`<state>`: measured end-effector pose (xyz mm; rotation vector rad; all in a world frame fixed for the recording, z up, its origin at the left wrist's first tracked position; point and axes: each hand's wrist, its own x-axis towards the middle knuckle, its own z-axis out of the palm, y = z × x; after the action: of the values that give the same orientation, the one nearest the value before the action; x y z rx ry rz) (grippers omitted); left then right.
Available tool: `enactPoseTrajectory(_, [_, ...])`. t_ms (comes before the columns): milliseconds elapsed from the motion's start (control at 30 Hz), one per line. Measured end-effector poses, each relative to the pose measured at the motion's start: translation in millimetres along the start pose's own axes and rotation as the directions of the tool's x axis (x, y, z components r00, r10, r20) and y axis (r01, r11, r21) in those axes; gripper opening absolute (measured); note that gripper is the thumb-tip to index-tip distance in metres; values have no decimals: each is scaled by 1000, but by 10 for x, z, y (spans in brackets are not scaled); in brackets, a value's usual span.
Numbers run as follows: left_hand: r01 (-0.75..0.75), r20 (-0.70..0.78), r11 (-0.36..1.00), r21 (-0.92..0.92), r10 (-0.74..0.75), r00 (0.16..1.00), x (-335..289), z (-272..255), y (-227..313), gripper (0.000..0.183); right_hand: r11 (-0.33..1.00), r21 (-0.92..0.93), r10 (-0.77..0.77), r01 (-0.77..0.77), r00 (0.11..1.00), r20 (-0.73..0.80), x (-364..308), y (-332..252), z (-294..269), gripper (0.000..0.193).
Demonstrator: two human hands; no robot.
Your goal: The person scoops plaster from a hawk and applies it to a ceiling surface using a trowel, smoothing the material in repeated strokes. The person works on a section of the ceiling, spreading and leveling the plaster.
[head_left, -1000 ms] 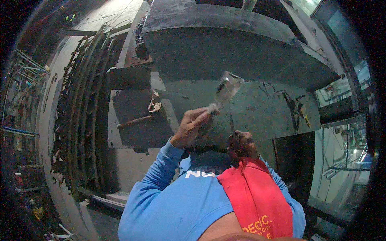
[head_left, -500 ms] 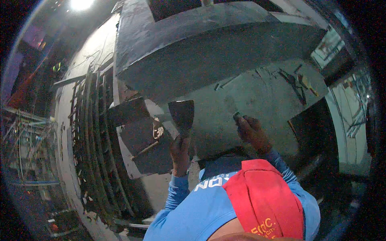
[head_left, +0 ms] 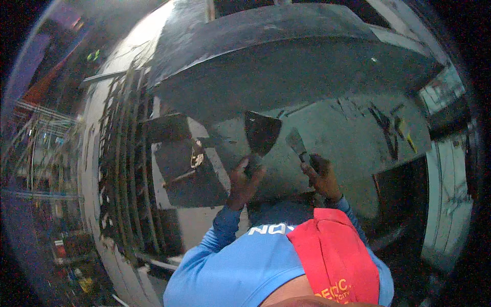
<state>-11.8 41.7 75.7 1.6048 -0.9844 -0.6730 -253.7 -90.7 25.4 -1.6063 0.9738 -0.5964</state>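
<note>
My left hand (head_left: pixel 244 181) is closed around the handle of a broad putty knife (head_left: pixel 262 134), its wide dark blade pointing away from me. A narrower putty knife (head_left: pixel 294 139) with a paler grey blade is in my right hand (head_left: pixel 324 178), fingers wrapped round its dark handle. This blade leans up and to the left, toward the broad one, with a small gap between them. Both tools are over a grey-green flat surface (head_left: pixel 353 133). Dim light hides whether either blade carries any material.
Dark hand tools (head_left: pixel 383 128), one with a yellow part (head_left: pixel 407 138), lie at the surface's right end. A long dark grey panel (head_left: pixel 286 71) runs along the far side. Dark boards (head_left: pixel 176 163) with a pale cord stand left, beside several long upright bars (head_left: pixel 125 169). Scaffolding (head_left: pixel 46 148) is farther left.
My left hand has moved right, and its broad blade now tilts rightward. The right hand has turned, bringing its putty knife's pale blade into clear view. The two tools are closer together.
</note>
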Motion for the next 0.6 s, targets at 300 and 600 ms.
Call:
enactPoseTrajectory(300, [174, -83, 983, 60, -169, 982, 200, 1392, 450, 35, 999, -3, -51, 53, 962, 267, 307, 689, -1365, 36])
enactPoseTrajectory(600, [463, -260, 882, -84, -468, 844, -64, 1865, 741, 41, 992, 123, -19, -13, 967, 252, 857, 929, -2356, 38])
